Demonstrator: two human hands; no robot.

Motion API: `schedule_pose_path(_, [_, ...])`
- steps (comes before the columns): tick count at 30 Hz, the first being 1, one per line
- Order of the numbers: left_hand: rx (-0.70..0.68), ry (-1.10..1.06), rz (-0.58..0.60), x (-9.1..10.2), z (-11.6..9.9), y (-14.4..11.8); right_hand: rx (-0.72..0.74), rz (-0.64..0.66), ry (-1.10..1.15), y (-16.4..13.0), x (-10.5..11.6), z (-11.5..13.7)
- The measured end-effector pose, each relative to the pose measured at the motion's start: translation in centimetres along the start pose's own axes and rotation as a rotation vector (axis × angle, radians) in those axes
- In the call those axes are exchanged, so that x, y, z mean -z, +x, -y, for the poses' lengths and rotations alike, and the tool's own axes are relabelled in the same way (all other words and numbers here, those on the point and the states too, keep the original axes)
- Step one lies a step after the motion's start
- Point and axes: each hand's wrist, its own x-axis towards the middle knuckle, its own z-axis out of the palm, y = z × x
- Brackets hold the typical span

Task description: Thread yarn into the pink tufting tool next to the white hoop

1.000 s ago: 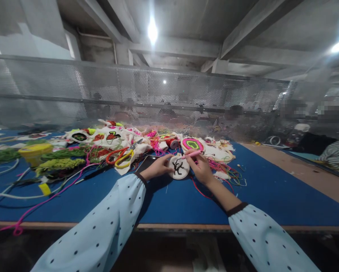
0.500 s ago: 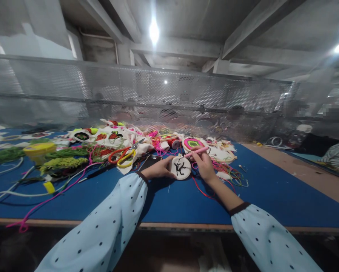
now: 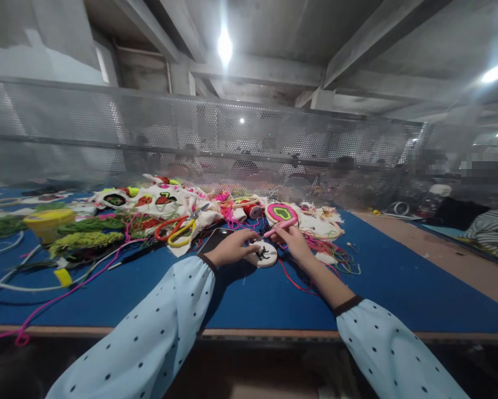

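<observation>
A small round embroidery hoop (image 3: 267,257) with white cloth and black stitched lines is tilted nearly flat just above the blue tabletop. My left hand (image 3: 232,247) grips its left side, thumb on the near part and fingers at the far rim. In my right hand (image 3: 294,241) is a pink pen-shaped punch needle (image 3: 283,226), held slantwise above the hoop's far right edge; its tip is hard to make out. Red yarn (image 3: 291,280) trails on the table to the hoop's right. Behind my left hand lies a dark phone (image 3: 216,237).
Scissors with orange and yellow handles (image 3: 181,234) lie left of the phone. A hoop with a pink and green pattern (image 3: 280,213) rests behind my right hand. Yarn bundles (image 3: 86,241) and a yellow tub (image 3: 49,221) fill the left. A perforated metal screen (image 3: 216,133) stands behind.
The hoop has tipped from facing me to nearly flat. My left fingers have shifted over its far side, and my right hand has moved slightly left and down with the punch needle.
</observation>
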Motion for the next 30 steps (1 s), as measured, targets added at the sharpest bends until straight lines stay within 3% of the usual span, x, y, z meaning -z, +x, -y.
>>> schedule_pose_path(6, [-0.010,0.149,-0.035,0.4,-0.5,-0.1,0.000,0.073,0.043,-0.2,-0.4,0.3])
schedule_pose_path(14, [0.064,0.224,-0.032,0.5,0.9,0.0,-0.099,0.022,0.062,0.3,0.9,0.3])
schedule_pose_path(19, [0.118,0.334,-0.095,1.7,1.8,-0.4,-0.074,-0.075,0.118,1.0,2.1,0.0])
schedule_pose_path(22, [0.245,0.407,-0.173,2.6,2.3,-0.7,-0.066,-0.188,0.143,1.3,3.0,0.3])
schedule_pose_path(25, [0.372,0.440,-0.273,3.2,2.6,-1.0,-0.071,-0.246,-0.094,1.4,4.1,0.7])
schedule_pose_path(28, [0.445,0.397,-0.361,3.4,2.7,-1.2,-0.117,-0.255,-0.661,1.1,5.0,0.9])
schedule_pose_path(30, [0.447,0.318,-0.351,3.4,2.7,-1.1,-0.208,-0.173,-0.989,0.8,5.2,1.0])
